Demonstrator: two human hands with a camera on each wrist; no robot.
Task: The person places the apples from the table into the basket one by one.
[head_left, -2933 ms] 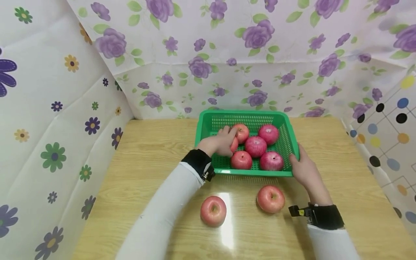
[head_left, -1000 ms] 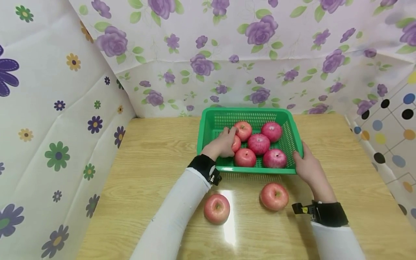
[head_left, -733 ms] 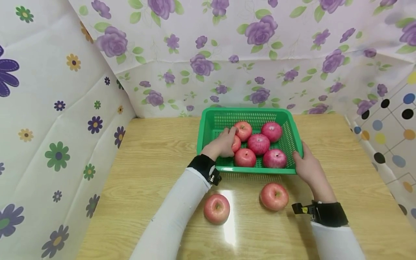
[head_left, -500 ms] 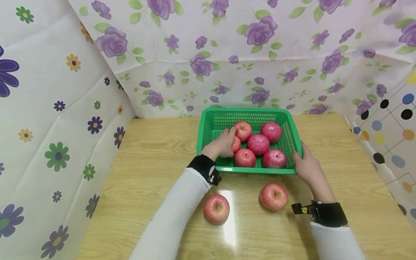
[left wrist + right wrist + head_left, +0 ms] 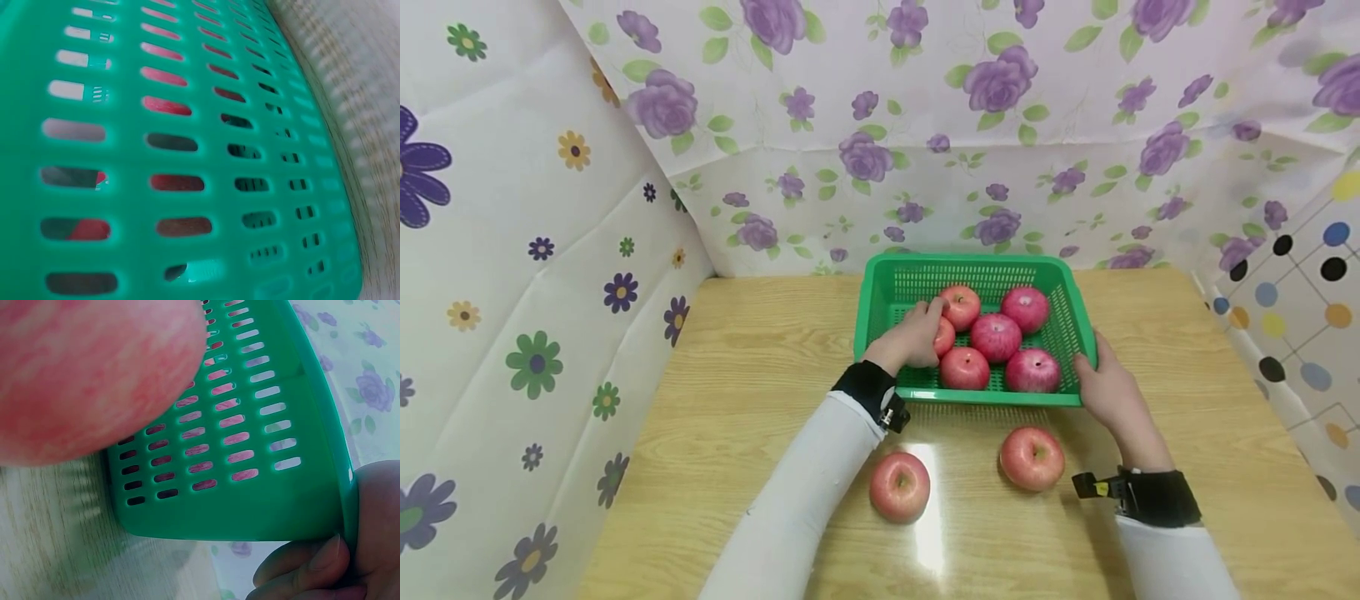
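A green plastic basket (image 5: 985, 398) with slotted walls stands on the table, holding several red and pink apples. My left hand (image 5: 913, 337) reaches inside, fingers curled over an apple (image 5: 944, 336) on the left that it partly covers. At the basket's right front corner, my right hand (image 5: 1112, 392) grips the rim, thumb on the inner side. The right wrist view shows the right fingers (image 5: 306, 569) curled beneath that rim, and a loose apple (image 5: 94, 375) close to the camera. In the left wrist view the basket wall (image 5: 129, 156) hides the left hand.
Two apples lie on the wooden table (image 5: 737, 400) in front of the basket: a left one (image 5: 900, 487) and a right one (image 5: 1032, 459). Behind the basket hangs a flowered curtain (image 5: 805, 183). Patterned sheets border the table at left and right.
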